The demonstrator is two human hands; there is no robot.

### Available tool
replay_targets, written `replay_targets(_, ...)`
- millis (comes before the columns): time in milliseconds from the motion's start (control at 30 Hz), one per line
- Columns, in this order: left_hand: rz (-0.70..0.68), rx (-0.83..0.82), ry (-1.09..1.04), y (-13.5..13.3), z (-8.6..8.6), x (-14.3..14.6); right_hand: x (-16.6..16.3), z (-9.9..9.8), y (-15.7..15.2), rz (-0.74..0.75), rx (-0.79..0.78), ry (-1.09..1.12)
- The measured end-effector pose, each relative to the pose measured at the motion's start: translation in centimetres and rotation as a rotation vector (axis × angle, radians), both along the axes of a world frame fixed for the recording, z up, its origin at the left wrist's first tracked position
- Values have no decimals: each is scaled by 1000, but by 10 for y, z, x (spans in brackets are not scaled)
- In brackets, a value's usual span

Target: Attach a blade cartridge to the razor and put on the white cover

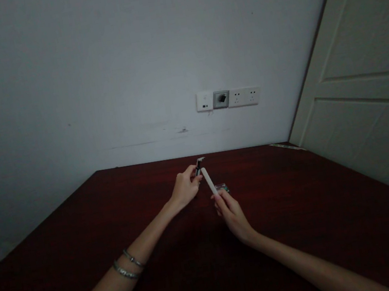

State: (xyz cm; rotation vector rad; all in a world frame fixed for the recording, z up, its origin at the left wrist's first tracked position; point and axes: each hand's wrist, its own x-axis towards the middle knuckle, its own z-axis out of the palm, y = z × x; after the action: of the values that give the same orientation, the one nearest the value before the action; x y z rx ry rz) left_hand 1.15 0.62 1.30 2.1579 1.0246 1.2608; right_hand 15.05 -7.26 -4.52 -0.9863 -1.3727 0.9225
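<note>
My left hand (186, 186) is closed around a small dark tool with a pale, angled head (198, 166); its exact kind is too small to make out. Pinched in my right hand (231, 211) is a slim white stick with a rounded tip (209, 181), tilted up and to the left. The stick's tip is close beside the dark tool, and I cannot tell whether they touch. Just behind my right fingers lies a small clear flat packet or case (222, 188), partly hidden by that hand.
A dark red-brown wooden table (142, 188) reaches back to a pale wall (112, 70). Wall sockets (227, 98) are set above its back edge. A light panelled door (360, 75) stands at the right, and a thin pale strip (287, 146) lies at the back right corner.
</note>
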Motion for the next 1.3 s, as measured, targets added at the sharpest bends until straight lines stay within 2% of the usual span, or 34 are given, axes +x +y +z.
replay_targets(100,-19,-53,-107,3,7,-4,11,12,3,-47,49,-54)
replay_targets(233,-3,-111,-185,10,13,-13,43,35,14,-163,161,-141)
replay_targets(333,-29,-140,-213,17,13,-19,70,40,18,-209,198,-223)
replay_targets(433,-69,-185,-223,22,11,-23,88,33,17,-177,198,-329)
replay_targets(500,-104,-219,-218,23,11,-24,94,26,15,-86,162,-418)
replay_targets(600,-161,-252,-193,23,10,-24,95,19,11,85,105,-555)
replay_targets(700,-207,-267,-173,21,8,-24,88,16,10,166,100,-645)
replay_targets(1000,-277,-288,-129,15,3,-19,72,2,22,195,145,-743)
replay_targets(1300,-267,-331,-117,12,4,-15,71,-5,24,201,122,-749)
